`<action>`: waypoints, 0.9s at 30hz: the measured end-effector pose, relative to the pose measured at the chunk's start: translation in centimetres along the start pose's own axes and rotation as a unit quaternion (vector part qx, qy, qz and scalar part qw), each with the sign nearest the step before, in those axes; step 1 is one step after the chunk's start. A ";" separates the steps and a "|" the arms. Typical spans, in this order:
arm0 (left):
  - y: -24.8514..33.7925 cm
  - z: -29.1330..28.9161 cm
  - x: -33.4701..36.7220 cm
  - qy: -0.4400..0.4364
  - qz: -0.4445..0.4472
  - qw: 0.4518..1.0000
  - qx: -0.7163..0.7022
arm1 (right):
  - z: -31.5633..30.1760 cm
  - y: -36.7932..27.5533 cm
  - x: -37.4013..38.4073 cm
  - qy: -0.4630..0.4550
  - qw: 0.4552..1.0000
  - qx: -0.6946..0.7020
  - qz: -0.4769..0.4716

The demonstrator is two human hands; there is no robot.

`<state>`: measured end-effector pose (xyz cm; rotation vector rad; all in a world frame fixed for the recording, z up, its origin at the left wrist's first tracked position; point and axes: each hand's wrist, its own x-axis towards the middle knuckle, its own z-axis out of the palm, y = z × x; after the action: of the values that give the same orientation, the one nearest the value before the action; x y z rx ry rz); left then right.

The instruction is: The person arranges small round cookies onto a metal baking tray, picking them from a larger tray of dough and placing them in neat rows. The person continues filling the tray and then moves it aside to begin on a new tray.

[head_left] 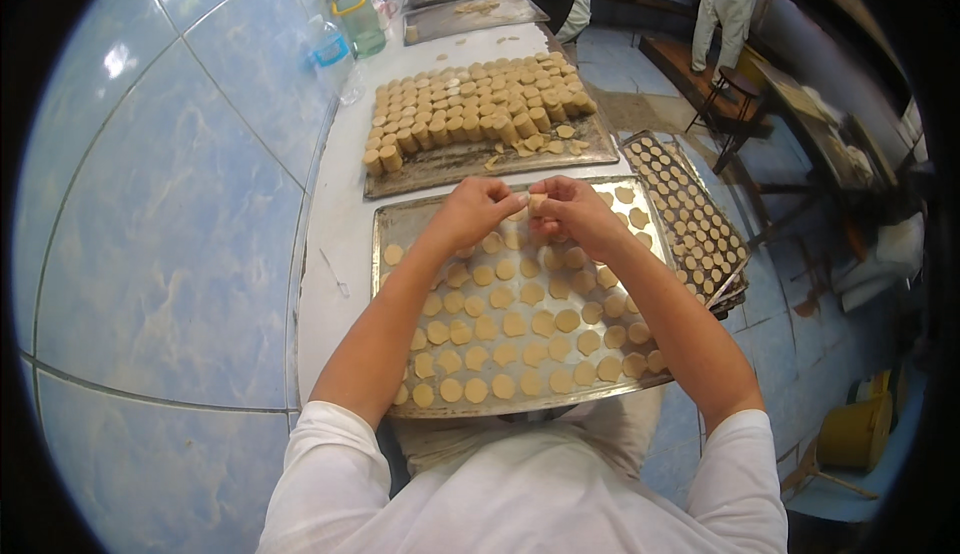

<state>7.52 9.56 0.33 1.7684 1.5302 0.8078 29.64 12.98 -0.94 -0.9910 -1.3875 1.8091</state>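
Over the far half of a shiny metal baking tray, my two hands meet. A small pale piece of dough is pinched between the thumb and fingers of my right hand. Closed in a pinch too, my left hand has its fingertips against the left side of that piece. Rows of flat, thin dough rounds lie on the tray beneath my forearms, some with uneven edges. My arms cover part of the rows.
Beyond stands a darker tray packed with short dough cylinders and loose scraps. Stacked trays of rounds are at the right. A thin metal tool lies left, near the tiled wall. Bottles and two people are farther back.
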 end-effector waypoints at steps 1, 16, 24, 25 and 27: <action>-0.1 0.0 -0.2 -0.004 0.024 0.997 -0.067 | 0.3 0.0 0.0 -0.011 1.000 -0.001 -0.004; -2.2 -3.0 -2.1 -0.001 -0.013 0.998 -0.054 | 4.1 -0.4 1.1 -0.020 0.998 -0.054 0.030; -3.7 -4.2 -3.5 0.019 0.001 1.000 -0.019 | 5.7 0.6 2.2 -0.043 0.998 -0.041 0.030; -3.7 -4.4 -3.6 0.017 0.048 0.998 -0.035 | 6.0 0.7 2.5 -0.056 0.997 -0.032 0.040; -3.8 -5.4 -3.8 0.002 -0.019 0.999 -0.030 | 6.5 0.6 2.8 -0.059 0.996 -0.032 0.054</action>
<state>0.50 6.66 0.31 1.6902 1.5228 0.8291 22.57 12.07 -0.97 -1.0234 -1.4968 1.9402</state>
